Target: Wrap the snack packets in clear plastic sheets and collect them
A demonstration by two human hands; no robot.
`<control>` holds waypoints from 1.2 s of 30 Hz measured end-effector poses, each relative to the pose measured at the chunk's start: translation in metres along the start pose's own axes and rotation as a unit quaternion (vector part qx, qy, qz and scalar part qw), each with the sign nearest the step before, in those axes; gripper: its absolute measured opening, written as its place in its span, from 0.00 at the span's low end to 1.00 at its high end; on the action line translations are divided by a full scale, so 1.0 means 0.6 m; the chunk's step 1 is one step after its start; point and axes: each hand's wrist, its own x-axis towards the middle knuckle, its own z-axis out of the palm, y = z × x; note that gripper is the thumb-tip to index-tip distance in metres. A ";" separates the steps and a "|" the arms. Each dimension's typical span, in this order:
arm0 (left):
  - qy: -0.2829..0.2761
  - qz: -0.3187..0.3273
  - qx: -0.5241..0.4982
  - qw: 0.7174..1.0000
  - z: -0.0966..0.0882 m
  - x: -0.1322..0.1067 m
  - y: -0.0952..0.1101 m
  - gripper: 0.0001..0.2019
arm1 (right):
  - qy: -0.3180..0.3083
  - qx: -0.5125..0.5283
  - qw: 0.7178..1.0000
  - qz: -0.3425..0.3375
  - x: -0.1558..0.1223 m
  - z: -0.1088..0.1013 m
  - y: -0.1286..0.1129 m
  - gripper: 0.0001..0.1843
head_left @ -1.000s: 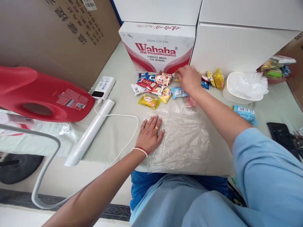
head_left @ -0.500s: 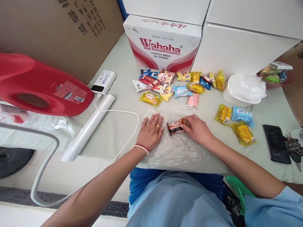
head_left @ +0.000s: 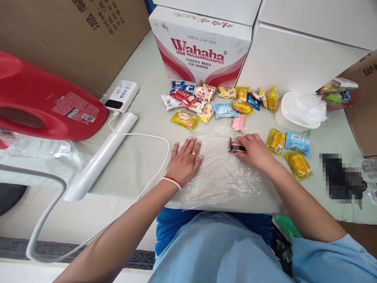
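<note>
A clear plastic bag (head_left: 219, 173) lies flat on the table in front of me. My left hand (head_left: 185, 159) rests flat on its left part, fingers spread, a ring on one finger and a bead bracelet at the wrist. My right hand (head_left: 255, 151) is closed on a small dark red-and-brown snack packet (head_left: 235, 146) at the bag's upper right edge. Beyond the bag lies a heap of wrapped snacks (head_left: 206, 103) in yellow, blue, red and pink.
A Wahaha water carton (head_left: 203, 47) and white boxes stand at the back. A red jug (head_left: 44, 106), a power bank (head_left: 122, 95), a plastic roll (head_left: 100, 159) and a white cable lie left. A white bowl with plastic (head_left: 300, 110) and three packets (head_left: 290, 151) lie right.
My right hand reached into the snack heap, brought back a dark packet to the bag's middle, then slid it to the bag's upper right edge. The left hand stayed flat on the bag.
</note>
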 end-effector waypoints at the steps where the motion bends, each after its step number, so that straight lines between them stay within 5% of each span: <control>1: -0.010 0.002 -0.006 1.000 -0.003 0.002 -0.002 0.30 | 0.007 0.007 1.000 0.015 -0.005 -0.007 0.010 0.25; 4: -0.037 0.018 -0.025 0.999 -0.012 0.013 -0.014 0.29 | 0.057 0.060 0.997 -0.007 -0.016 -0.026 0.004 0.28; 7: -0.036 0.047 -0.018 0.998 -0.018 0.024 -0.028 0.29 | 0.075 0.107 0.987 -0.090 -0.014 -0.027 -0.045 0.28; 11: -0.014 0.080 0.007 0.997 -0.018 0.029 -0.044 0.28 | 0.026 0.091 0.987 -0.130 -0.004 0.013 -0.113 0.28; 14: -0.018 0.078 0.011 0.997 -0.015 0.028 -0.050 0.28 | -0.004 0.082 0.989 -0.121 0.000 0.045 -0.120 0.32; 18: -0.029 0.073 0.009 0.997 -0.014 0.030 -0.051 0.29 | 0.048 0.114 0.987 -0.105 0.033 0.021 -0.051 0.30; 22: -0.033 0.075 0.005 0.997 -0.016 0.031 -0.050 0.29 | 0.195 0.015 0.977 0.078 0.128 -0.051 0.068 0.15; 25: -0.033 0.073 0.008 0.997 -0.016 0.030 -0.049 0.29 | 0.129 -0.041 0.977 0.164 0.202 -0.076 0.132 0.15; 30: -0.022 0.073 0.001 0.997 -0.016 0.030 -0.049 0.29 | 0.112 -0.045 0.975 0.189 0.251 -0.058 0.155 0.18; 36: -0.012 0.066 -0.022 0.998 -0.016 0.031 -0.047 0.28 | 0.187 -0.009 0.957 0.222 0.196 -0.070 0.169 0.16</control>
